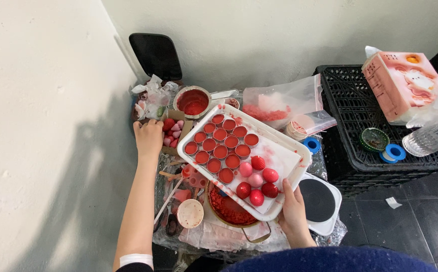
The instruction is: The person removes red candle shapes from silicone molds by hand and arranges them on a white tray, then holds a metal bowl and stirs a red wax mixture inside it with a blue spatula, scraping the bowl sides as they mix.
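Right hand (293, 204) grips white tray (284, 158) near corner; left hand (149, 137), fingers curled and holding nothing visible, touches box of pink eggs (172, 132) just left of tray.

Off to the right there's a black plastic crate (347, 146) with a pink tissue box (400, 85) and clear bottle (430, 137) on top, plus a small white hotplate (320, 201) just beside it.
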